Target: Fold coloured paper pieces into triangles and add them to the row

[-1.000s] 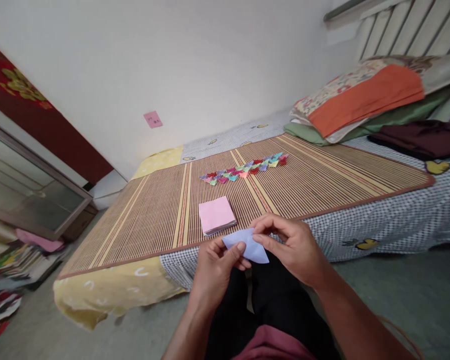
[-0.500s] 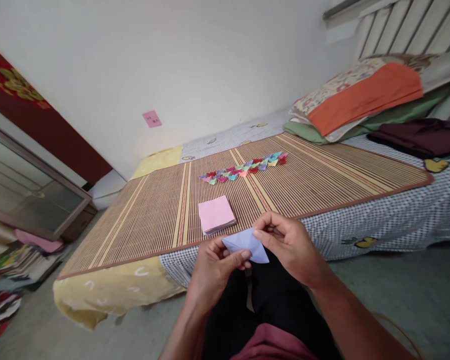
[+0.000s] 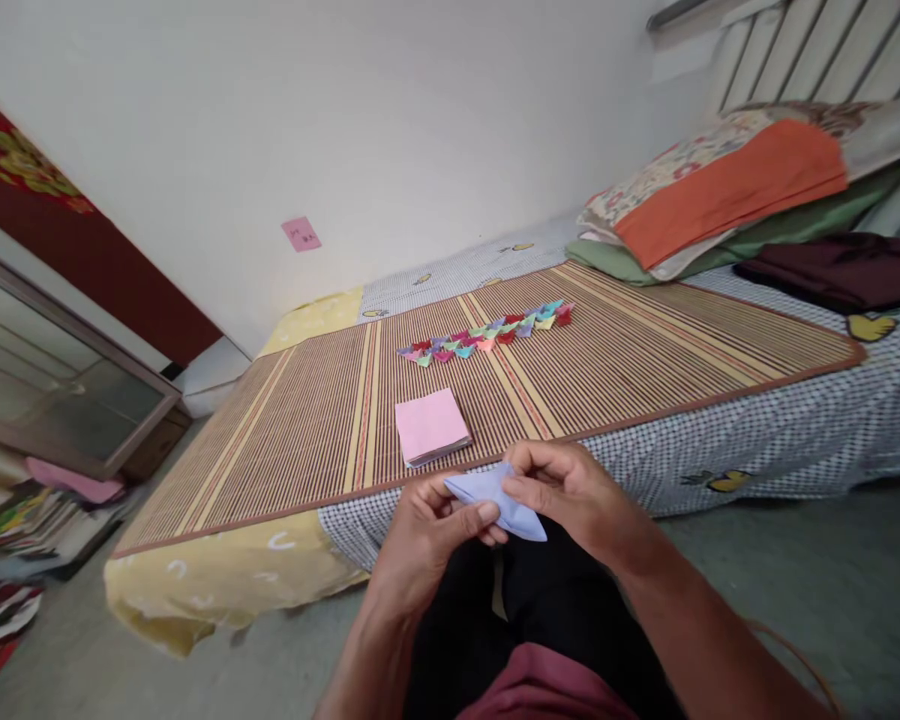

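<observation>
A folded blue-violet paper (image 3: 521,518) is held above my lap, its pointed ends showing at the upper left and lower right. My left hand (image 3: 435,535) pinches its left part, thumb on top. The fingers of my right hand (image 3: 570,490) close on its upper right edge. Just beyond my hands, a stack of pink square paper (image 3: 431,427) lies near the mat's front edge. Farther back, several small folded paper pieces (image 3: 487,335) in many colours form slanting rows on the striped mat (image 3: 307,430).
Pillows with an orange cloth (image 3: 735,185) and a dark folded cloth (image 3: 832,270) lie at the bed's right. A pink note (image 3: 301,234) is on the wall. At left are a glass-doored cabinet (image 3: 60,380) and piled papers (image 3: 37,520).
My right hand has moved slightly down and left over the paper. The paper's upper right part is now folded down, and it looks narrower.
</observation>
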### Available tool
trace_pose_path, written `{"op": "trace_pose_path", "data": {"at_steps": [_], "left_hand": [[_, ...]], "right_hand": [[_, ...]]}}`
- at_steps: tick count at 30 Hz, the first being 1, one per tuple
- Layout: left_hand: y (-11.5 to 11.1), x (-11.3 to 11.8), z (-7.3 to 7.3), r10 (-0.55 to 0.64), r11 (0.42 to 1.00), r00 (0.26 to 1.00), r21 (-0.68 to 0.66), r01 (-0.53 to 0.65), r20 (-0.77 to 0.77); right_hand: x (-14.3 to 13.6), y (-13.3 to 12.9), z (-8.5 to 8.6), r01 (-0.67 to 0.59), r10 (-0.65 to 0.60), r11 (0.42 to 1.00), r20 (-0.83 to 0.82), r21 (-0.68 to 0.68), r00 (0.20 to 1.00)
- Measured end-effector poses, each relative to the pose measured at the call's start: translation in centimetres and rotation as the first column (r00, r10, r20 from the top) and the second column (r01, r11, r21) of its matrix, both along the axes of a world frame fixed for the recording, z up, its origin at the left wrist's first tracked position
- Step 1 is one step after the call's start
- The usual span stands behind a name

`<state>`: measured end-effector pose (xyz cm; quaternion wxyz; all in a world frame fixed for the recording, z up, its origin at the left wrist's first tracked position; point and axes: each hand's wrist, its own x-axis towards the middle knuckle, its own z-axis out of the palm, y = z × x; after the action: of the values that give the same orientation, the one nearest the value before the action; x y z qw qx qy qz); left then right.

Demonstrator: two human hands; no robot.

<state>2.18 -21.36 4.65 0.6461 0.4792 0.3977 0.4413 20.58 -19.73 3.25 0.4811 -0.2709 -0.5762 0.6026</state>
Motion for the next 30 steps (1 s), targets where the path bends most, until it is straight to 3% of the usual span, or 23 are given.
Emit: {"op": "trace_pose_path", "data": {"at_steps": [4,8,11,19,26,28,30], "left_hand": [[0.0,-0.1,-0.1,0.058,0.998,0.998,0.03,-0.058,0.024],[0.0,-0.2,-0.2,0.096,0.991,0.995,0.096,-0.096,0.003],[-0.1,-0.2,-0.1,0.125,0.978,0.992,0.166,-0.123,0.0],[-0.7,0.0,0.9,0.215,0.918,0.967,0.365,-0.153,-0.135],[-1.2,-0.2,0.6,0.314,0.87,0.91,0.465,-0.162,-0.27],[-1.3,-0.3,0.6,0.359,0.837,0.886,0.522,-0.167,-0.293],[-1.3,-0.3,0.8,0.41,0.787,0.849,0.6,-0.145,-0.332]], "right_hand": [[-0.3,-0.3,0.1,0.081,-0.083,0.996,0.062,0.022,0.995],[-0.4,-0.7,0.6,0.233,-0.28,0.943,0.186,0.238,0.942],[-0.5,-0.8,0.9,0.27,-0.357,0.903,0.236,0.333,0.904],[-1.6,-1.4,1.3,0.3,-0.412,0.88,0.279,0.368,0.867],[-2.2,-1.4,1.1,0.347,-0.459,0.849,0.23,0.397,0.858],[-2.2,-1.2,1.1,0.351,-0.453,0.845,0.193,0.404,0.87],[-2.2,-1.2,1.2,0.313,-0.401,0.876,0.193,0.367,0.896]]}}
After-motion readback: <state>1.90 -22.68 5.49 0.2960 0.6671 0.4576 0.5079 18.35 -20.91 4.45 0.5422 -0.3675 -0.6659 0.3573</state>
